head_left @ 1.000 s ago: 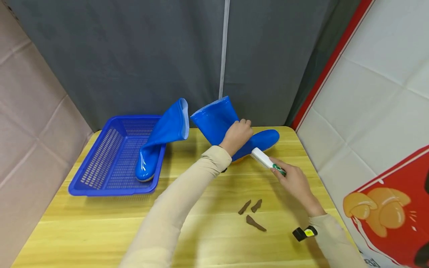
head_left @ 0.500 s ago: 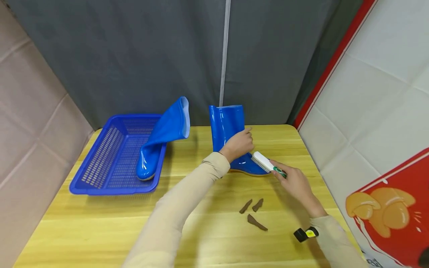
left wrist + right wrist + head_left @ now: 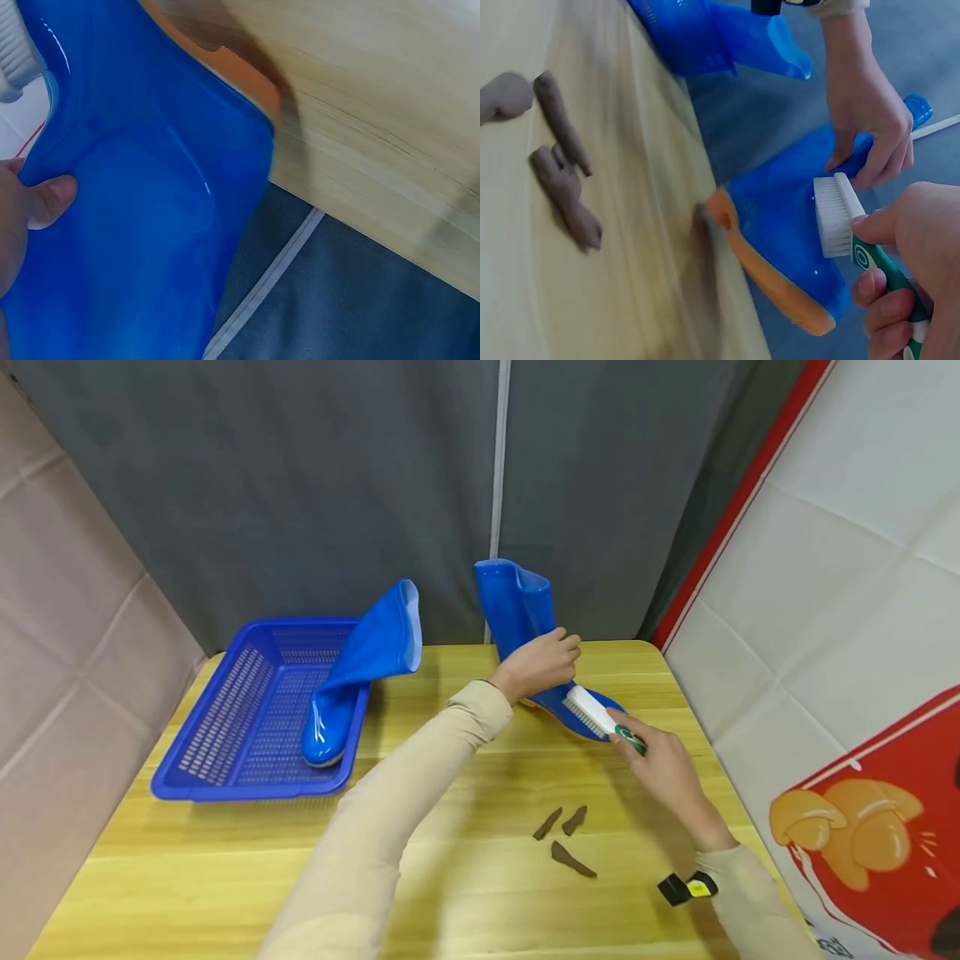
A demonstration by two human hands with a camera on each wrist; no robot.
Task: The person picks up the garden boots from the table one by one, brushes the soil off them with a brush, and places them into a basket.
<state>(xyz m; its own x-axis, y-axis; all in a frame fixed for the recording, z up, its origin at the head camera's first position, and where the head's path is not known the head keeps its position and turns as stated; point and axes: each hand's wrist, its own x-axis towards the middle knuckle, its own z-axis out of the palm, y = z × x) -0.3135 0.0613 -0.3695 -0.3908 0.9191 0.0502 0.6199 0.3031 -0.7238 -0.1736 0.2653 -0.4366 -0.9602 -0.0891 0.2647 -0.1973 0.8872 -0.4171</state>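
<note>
A shiny blue rain boot [image 3: 517, 606] with an orange sole [image 3: 780, 292] is held tilted over the back of the table. My left hand [image 3: 542, 664] grips it at the ankle, the thumb [image 3: 54, 201] pressing the boot's side in the left wrist view. In my right hand [image 3: 663, 772] is a white-and-green scrub brush [image 3: 590, 712], gripped by its handle. The brush's white bristles [image 3: 829, 217] lie against the top of the boot's foot in the right wrist view.
To the left, a blue plastic basket [image 3: 168, 777] holds a second blue boot [image 3: 360, 652] leaning over its right rim. Several brown mud-like pieces [image 3: 572, 860] lie on the wooden table [image 3: 225, 877] in front of the hands. A grey curtain [image 3: 300, 485] hangs behind.
The left hand turned the boot from a lean to the left, through upright, to a new tilt with the toe pointing right. The brush came onto the boot's foot and stays there.
</note>
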